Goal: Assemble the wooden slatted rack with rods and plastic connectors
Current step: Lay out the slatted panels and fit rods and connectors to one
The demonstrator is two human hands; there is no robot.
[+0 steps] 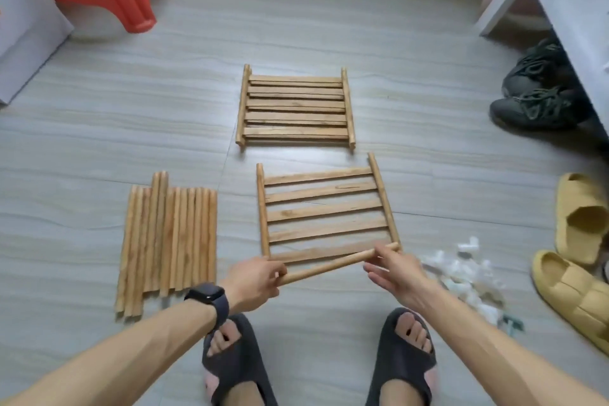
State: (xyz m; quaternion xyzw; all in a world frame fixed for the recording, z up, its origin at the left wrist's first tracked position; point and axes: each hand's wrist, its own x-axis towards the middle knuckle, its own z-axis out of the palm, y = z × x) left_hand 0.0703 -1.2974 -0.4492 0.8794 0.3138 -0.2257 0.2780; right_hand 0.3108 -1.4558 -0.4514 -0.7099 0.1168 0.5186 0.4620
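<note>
One rod (329,265) is held at its ends, clasped by the left hand (255,280) and pinched by the right hand (393,269), over a slatted panel's (323,211) near edge. Loose rods (168,241) are laid left, plastic connectors (461,273) right, stacked panels (296,105) beyond.

Your parts, counted
You had one held rod (329,266), about twelve loose rods (171,241) at 9 o'clock, one slatted panel (323,210) at 12, a stack of panels (296,104) beyond it too overlapped to count, an uncountable connector pile (458,269) at 3, two yellow slippers (580,221) and two dark sneakers (540,99).
</note>
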